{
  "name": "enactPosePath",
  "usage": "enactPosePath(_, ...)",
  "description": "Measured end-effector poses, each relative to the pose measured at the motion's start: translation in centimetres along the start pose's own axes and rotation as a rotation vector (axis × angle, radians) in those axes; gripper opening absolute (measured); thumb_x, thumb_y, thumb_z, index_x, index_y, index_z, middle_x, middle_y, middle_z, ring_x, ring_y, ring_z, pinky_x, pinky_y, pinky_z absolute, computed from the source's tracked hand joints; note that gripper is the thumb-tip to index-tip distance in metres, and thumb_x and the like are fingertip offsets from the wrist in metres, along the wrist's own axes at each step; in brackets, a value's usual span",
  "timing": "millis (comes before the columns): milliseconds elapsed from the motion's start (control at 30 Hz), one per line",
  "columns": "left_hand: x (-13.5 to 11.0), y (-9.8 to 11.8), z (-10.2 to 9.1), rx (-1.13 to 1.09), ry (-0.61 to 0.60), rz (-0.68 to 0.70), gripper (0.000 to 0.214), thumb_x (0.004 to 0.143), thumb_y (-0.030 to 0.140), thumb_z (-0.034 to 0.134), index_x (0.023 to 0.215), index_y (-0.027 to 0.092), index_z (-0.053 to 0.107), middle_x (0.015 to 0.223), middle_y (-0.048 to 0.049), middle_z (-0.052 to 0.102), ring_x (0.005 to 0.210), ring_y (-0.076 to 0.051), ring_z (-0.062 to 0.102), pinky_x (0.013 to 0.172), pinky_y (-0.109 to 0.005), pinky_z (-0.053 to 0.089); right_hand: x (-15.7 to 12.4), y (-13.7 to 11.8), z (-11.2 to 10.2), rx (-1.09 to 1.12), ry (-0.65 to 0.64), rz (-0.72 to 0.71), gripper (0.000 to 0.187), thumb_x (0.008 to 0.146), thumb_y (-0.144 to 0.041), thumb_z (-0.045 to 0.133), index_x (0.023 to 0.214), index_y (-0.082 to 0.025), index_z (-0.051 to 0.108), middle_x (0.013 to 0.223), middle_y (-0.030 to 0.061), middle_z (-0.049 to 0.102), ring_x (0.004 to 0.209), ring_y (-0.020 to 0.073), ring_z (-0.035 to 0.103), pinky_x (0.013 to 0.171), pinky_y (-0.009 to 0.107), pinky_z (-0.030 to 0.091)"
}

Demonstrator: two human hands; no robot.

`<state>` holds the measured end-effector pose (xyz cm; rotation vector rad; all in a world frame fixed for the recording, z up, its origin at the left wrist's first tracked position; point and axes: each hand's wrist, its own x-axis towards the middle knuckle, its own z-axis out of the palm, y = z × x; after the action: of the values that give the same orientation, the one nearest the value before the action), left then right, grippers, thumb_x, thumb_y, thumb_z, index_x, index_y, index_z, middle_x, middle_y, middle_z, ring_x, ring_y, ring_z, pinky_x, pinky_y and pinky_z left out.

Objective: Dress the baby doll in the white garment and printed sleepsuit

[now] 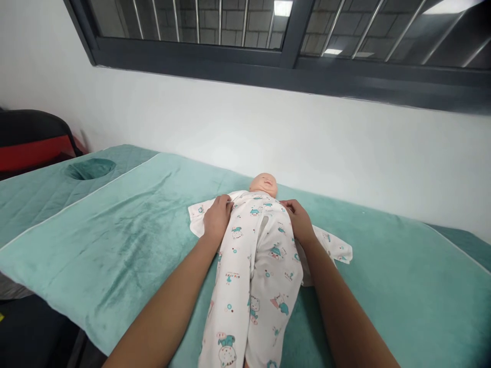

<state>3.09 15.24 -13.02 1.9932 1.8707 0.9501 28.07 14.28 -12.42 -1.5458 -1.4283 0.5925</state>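
Trousers (pixel 268 271) in a white cartoon print lie over the doll (pixel 264 184) at the centre of the frame, their legs running down to the bottom edge. My left hand (pixel 218 217) and right hand (pixel 301 221) are well apart, one at each upper side, fingers curled at the cloth's edges; I cannot tell whether they pinch it or only rest there. I judge that this placing keeps the top of the garment level and straight. The printed top (pixel 333 244) has its sleeves spread out to both sides, probably leaving my hands room beside the body. The doll's head lies toward the wall (pixel 215 122), which likely suits reaching from the bottom of the frame. Tiny lettering sits among the printed figures, too small for me to read, and I can make out no brand on the green bed cover (pixel 126 240).
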Motion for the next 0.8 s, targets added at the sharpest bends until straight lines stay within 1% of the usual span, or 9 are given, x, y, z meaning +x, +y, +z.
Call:
enactPosePath(167, -0.6, -0.3, -0.2, -0.082, 0.013, 0.008, 0.018, 0.093, 0.031, 0.045, 0.105, 0.026, 0.057, 0.103, -0.0034, 0.069, 0.088, -0.022, 0.063, 0.070, -0.030, 0.041, -2.9, -2.1, 0.2, -0.085, 0.178, -0.192, 0.017, 0.088, -0.036, 0.050, 0.097, -0.023, 0.056, 0.120, 0.0088, 0.062, 0.111, 0.0242, 0.056, 0.098, 0.041, 0.040)
enactPosePath(233, -1.2, -0.5, -0.5, -0.159, 0.027, 0.048, 0.020, 0.093, 0.033, 0.045, 0.105, 0.025, 0.060, 0.100, -0.0028, 0.069, 0.090, -0.021, 0.063, 0.074, -0.031, 0.044, -6.2, -3.6, -0.1, -0.121, 0.257, -0.246, 0.016, 0.090, -0.033, 0.048, 0.099, -0.022, 0.054, 0.119, 0.0105, 0.058, 0.113, 0.0248, 0.053, 0.100, 0.042, 0.039)
enactPosePath(300, -1.8, -0.8, -0.7, -0.233, 0.001, 0.134, 0.024, 0.094, 0.032, 0.043, 0.106, 0.025, 0.063, 0.105, -0.0025, 0.069, 0.097, -0.020, 0.062, 0.083, -0.031, 0.045, -10.9, -4.7, -0.5, -0.141, 0.280, -0.278, 0.013, 0.089, -0.033, 0.053, 0.096, -0.022, 0.054, 0.106, 0.0089, 0.059, 0.104, 0.0243, 0.054, 0.095, 0.041, 0.043)
enactPosePath(367, -2.2, -1.1, -0.8, -0.283, -0.053, 0.222, 0.031, 0.095, 0.029, 0.040, 0.112, 0.025, 0.065, 0.112, -0.0030, 0.067, 0.105, -0.019, 0.060, 0.091, -0.031, 0.045, -16.5, -5.0, -0.7, -0.179, 0.171, -0.338, 0.009, 0.091, -0.030, 0.052, 0.085, -0.024, 0.051, 0.087, 0.0050, 0.057, 0.084, 0.0208, 0.057, 0.076, 0.034, 0.049)
enactPosePath(433, -2.3, -1.3, -0.8, -0.294, -0.109, 0.258, 0.036, 0.094, 0.027, 0.038, 0.119, 0.025, 0.064, 0.118, -0.0039, 0.065, 0.110, -0.019, 0.059, 0.096, -0.031, 0.044, -22.0, -4.2, -0.7, -0.168, -0.039, -0.392, 0.010, 0.091, -0.025, 0.053, 0.081, -0.024, 0.049, 0.076, 0.0013, 0.056, 0.069, 0.0164, 0.056, 0.060, 0.027, 0.049)
enactPosePath(467, -2.2, -1.4, -0.8, -0.288, -0.134, 0.254, 0.037, 0.094, 0.027, 0.039, 0.122, 0.026, 0.063, 0.119, -0.0040, 0.065, 0.111, -0.019, 0.059, 0.097, -0.032, 0.044, -24.4, -3.7, -0.5, -0.177, -0.132, -0.444, 0.008, 0.089, -0.025, 0.057, 0.083, -0.025, 0.050, 0.079, 0.0014, 0.058, 0.070, 0.0161, 0.058, 0.061, 0.026, 0.050)
enactPosePath(533, -2.1, -1.5, -0.6, -0.270, -0.171, 0.230, 0.039, 0.092, 0.026, 0.041, 0.125, 0.026, 0.063, 0.121, -0.0037, 0.065, 0.112, -0.020, 0.059, 0.099, -0.033, 0.044, -28.1, -2.5, 0.0, -0.248, -0.152, -0.522, 0.017, 0.084, -0.023, 0.063, 0.098, -0.025, 0.054, 0.092, 0.0039, 0.064, 0.080, 0.0185, 0.063, 0.067, 0.029, 0.054)
enactPosePath(667, -2.0, -1.5, -0.4, -0.262, -0.164, 0.181, 0.042, 0.089, 0.023, 0.043, 0.127, 0.024, 0.061, 0.130, -0.0052, 0.063, 0.121, -0.023, 0.056, 0.105, -0.036, 0.041, -30.7, -2.3, 1.7, -0.425, 0.045, -0.483, 0.039, 0.078, -0.017, 0.062, 0.116, -0.022, 0.052, 0.105, 0.0092, 0.066, 0.092, 0.0248, 0.065, 0.073, 0.037, 0.056)
enactPosePath(800, -2.4, -1.4, -0.8, -0.281, -0.151, 0.173, 0.040, 0.089, 0.025, 0.045, 0.125, 0.024, 0.063, 0.129, -0.0047, 0.064, 0.120, -0.024, 0.058, 0.104, -0.036, 0.042, -29.7, -4.4, 2.4, -0.442, 0.053, -0.420, 0.025, 0.080, -0.010, 0.051, 0.100, -0.025, 0.056, 0.097, 0.0056, 0.067, 0.085, 0.0236, 0.065, 0.067, 0.036, 0.053)
